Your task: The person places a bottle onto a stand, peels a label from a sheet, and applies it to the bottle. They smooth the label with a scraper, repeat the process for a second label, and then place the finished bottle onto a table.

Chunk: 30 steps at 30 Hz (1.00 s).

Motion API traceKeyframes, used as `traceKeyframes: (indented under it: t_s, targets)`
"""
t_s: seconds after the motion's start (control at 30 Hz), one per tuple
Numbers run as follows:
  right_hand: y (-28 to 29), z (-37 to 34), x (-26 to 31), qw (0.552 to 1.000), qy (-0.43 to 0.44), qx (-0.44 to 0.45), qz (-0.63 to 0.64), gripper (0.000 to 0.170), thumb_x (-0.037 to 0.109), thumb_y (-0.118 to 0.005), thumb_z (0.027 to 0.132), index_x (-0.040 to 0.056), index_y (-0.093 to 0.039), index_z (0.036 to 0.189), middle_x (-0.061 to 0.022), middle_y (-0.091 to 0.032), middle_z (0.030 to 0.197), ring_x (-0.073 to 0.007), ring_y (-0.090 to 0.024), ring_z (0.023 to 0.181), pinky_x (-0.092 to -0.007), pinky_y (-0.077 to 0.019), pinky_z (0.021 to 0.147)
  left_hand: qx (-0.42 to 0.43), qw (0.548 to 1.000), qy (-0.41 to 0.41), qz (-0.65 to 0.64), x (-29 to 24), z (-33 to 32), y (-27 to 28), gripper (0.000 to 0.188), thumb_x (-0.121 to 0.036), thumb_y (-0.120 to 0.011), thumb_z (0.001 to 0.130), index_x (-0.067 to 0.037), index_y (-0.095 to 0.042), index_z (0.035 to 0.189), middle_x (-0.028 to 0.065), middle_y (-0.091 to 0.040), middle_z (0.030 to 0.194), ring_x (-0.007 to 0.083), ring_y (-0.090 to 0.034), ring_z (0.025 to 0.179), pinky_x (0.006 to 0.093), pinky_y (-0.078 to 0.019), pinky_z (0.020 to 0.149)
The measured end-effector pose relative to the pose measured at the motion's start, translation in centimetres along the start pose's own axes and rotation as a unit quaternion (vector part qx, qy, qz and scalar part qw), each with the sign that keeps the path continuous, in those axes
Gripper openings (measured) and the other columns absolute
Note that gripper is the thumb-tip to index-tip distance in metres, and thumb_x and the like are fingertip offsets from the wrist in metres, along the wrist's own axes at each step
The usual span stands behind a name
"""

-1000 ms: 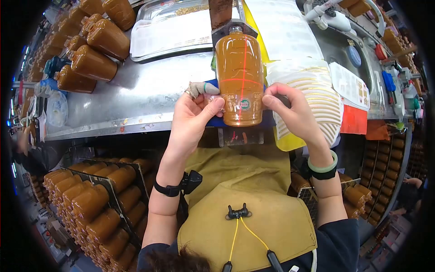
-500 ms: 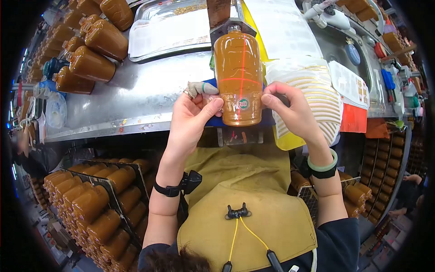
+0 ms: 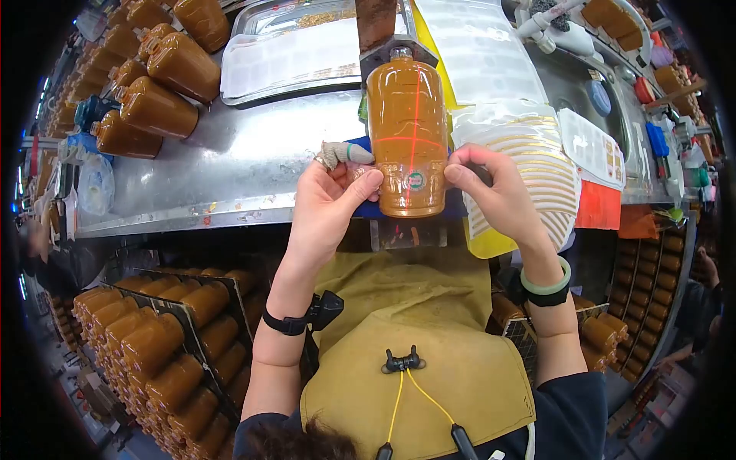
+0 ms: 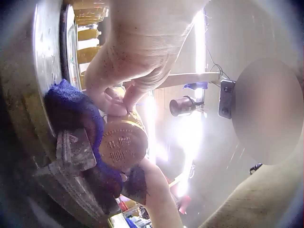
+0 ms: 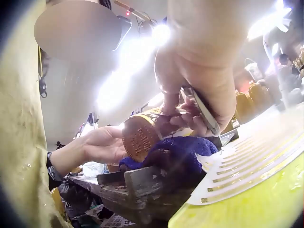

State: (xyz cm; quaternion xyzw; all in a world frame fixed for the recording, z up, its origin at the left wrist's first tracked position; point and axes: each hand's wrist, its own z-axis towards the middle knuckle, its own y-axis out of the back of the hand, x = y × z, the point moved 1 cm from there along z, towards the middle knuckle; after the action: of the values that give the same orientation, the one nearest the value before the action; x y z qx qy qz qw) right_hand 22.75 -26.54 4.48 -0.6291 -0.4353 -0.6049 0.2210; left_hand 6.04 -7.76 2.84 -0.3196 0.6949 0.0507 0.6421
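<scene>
A glossy brown bottle [image 3: 406, 100] lies on a blue cloth [image 3: 458, 201], its neck toward the far side and its base toward me. Red light lines cross on its face. Around its lower part sits a clear decal film [image 3: 392, 181] with a round green emblem [image 3: 415, 180]. My left hand [image 3: 322, 203], its index finger in a knitted cover [image 3: 337, 154], pinches the film's left end beside the bottle. At the opposite side my right hand [image 3: 502, 192] pinches the film's edge with thumb and index finger. A flat metal-edged tool [image 5: 205, 113] is tucked in its fingers.
Ribbed decal sheets [image 3: 529, 169] lie on a yellow board [image 3: 491, 242] to the right, near a sink [image 3: 571, 77]. A steel tray [image 3: 230, 84] with white sheets stands at the back left. Brown bottles [image 3: 157, 106] stand farther left; racks of bottles [image 3: 149, 337] are below the bench.
</scene>
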Motion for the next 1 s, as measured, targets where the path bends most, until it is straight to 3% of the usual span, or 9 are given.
traceKeyframes:
  t_s: [0.37,0.47,0.53,0.57,0.67,0.7,0.8,0.83,1.0]
  targets:
    - [0.0,0.0,0.3,0.999,0.026,-0.018,-0.030,0.020,0.019,-0.070,0.099,-0.0003,-0.070,0.101,-0.0035,-0.068,0.083,-0.0112,-0.059,0.080,-0.0286,-0.0502,0.079,0.003,1.000,0.007,0.001,0.1,0.0,0.0,0.027,-0.006,-0.073,0.098,-0.001,-0.060,0.121,0.0068,-0.069,0.108,0.0124,-0.066,0.097,0.0296,-0.0552,0.087]
    - [0.7,0.0,0.3,0.994,-0.044,-0.030,-0.098,0.025,0.023,-0.071,0.098,-0.0011,-0.068,0.105,-0.0056,-0.066,0.085,-0.0141,-0.059,0.082,-0.0303,-0.0507,0.081,-0.022,1.000,-0.009,0.007,0.3,-0.1,-0.2,0.033,-0.005,-0.075,0.096,-0.001,-0.058,0.124,0.0071,-0.067,0.111,0.0132,-0.065,0.103,0.0310,-0.0550,0.093]
    - [2.1,0.2,-1.3,0.984,-0.001,-0.124,-0.125,0.032,0.024,-0.070,0.098,-0.0016,-0.064,0.117,-0.0098,-0.065,0.100,-0.0162,-0.059,0.093,-0.0307,-0.0487,0.089,-0.023,1.000,-0.011,0.005,0.4,-0.1,-0.1,0.035,-0.004,-0.075,0.096,0.000,-0.058,0.126,0.0073,-0.066,0.113,0.0135,-0.064,0.105,0.0316,-0.0546,0.095]
    - [2.5,-0.2,-1.8,0.980,0.004,-0.158,-0.121,0.036,0.020,-0.066,0.101,-0.0018,-0.058,0.128,-0.0132,-0.061,0.118,-0.0169,-0.056,0.107,-0.0310,-0.0448,0.098,-0.026,1.000,-0.013,0.004,0.4,-0.1,-0.1,0.036,-0.003,-0.076,0.095,0.000,-0.057,0.127,0.0075,-0.065,0.114,0.0137,-0.063,0.107,0.0322,-0.0541,0.098]
    - [2.3,-1.5,1.1,0.989,0.054,-0.141,0.008,0.035,0.016,-0.061,0.103,-0.0009,-0.055,0.133,-0.0134,-0.058,0.126,-0.0165,-0.053,0.114,-0.0294,-0.0415,0.102,-0.019,1.000,0.003,-0.001,0.3,0.0,0.0,0.037,-0.003,-0.075,0.096,0.000,-0.057,0.127,0.0074,-0.065,0.114,0.0137,-0.063,0.108,0.0322,-0.0539,0.098]
    - [1.5,-1.7,1.3,0.986,0.061,-0.144,0.062,0.029,0.010,-0.060,0.103,-0.0015,-0.058,0.130,-0.0116,-0.062,0.122,-0.0160,-0.057,0.109,-0.0296,-0.0456,0.097,-0.019,1.000,0.003,0.000,0.4,0.0,0.0,0.037,-0.003,-0.075,0.096,0.000,-0.057,0.127,0.0074,-0.065,0.114,0.0137,-0.063,0.108,0.0322,-0.0539,0.098]
    - [-1.0,-2.4,2.5,0.993,0.062,-0.087,0.044,0.025,0.005,-0.061,0.100,-0.0012,-0.062,0.125,-0.0094,-0.067,0.114,-0.0139,-0.061,0.101,-0.0291,-0.0493,0.088,-0.023,1.000,0.004,0.015,0.4,0.1,0.0,0.036,-0.003,-0.075,0.096,-0.001,-0.057,0.127,0.0071,-0.065,0.115,0.0134,-0.063,0.107,0.0322,-0.0540,0.097]
    - [-0.8,-2.2,2.6,0.990,0.065,-0.092,-0.084,0.024,0.003,-0.062,0.099,-0.0006,-0.066,0.122,-0.0070,-0.070,0.105,-0.0122,-0.063,0.094,-0.0286,-0.0510,0.081,-0.023,1.000,-0.001,0.013,0.4,0.1,0.0,0.036,-0.002,-0.075,0.096,-0.001,-0.057,0.127,0.0071,-0.065,0.114,0.0131,-0.063,0.107,0.0317,-0.0540,0.097]
    - [0.9,-1.9,1.9,0.991,0.002,-0.135,-0.020,0.026,0.002,-0.059,0.100,0.0000,-0.066,0.124,-0.0066,-0.069,0.106,-0.0118,-0.062,0.097,-0.0295,-0.0498,0.086,-0.031,0.999,0.009,0.011,0.5,-0.1,0.4,0.032,-0.001,-0.072,0.098,-0.001,-0.059,0.126,0.0069,-0.066,0.110,0.0125,-0.064,0.105,0.0297,-0.0541,0.094]
